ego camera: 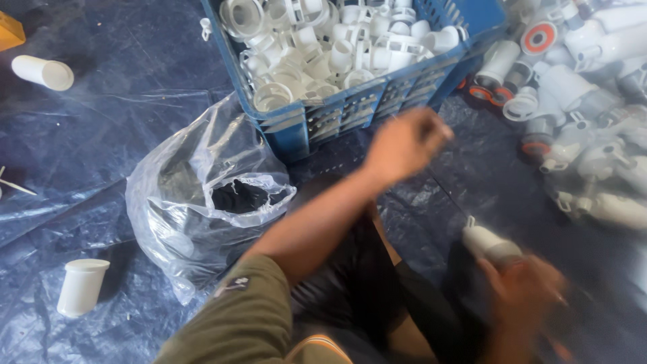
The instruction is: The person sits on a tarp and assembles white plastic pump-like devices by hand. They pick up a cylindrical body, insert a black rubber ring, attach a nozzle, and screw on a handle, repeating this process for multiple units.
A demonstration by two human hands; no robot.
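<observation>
White plastic fitting (490, 244) sat clenched in the right hand (522, 290), below the blue crate (350, 111).
Left hand (404, 143) hovered by the crate, its grip unclear through blur; a firmer, steadier hold on the fitting seemed wise.

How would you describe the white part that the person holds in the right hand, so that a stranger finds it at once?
Start at the blue crate full of white plastic rings, then look down to the lower right. There the right hand, blurred, grips a white plastic fitting with a narrow tip pointing up and left. Unlike the heap of similar fittings at the right, it is lifted in a hand.
</observation>
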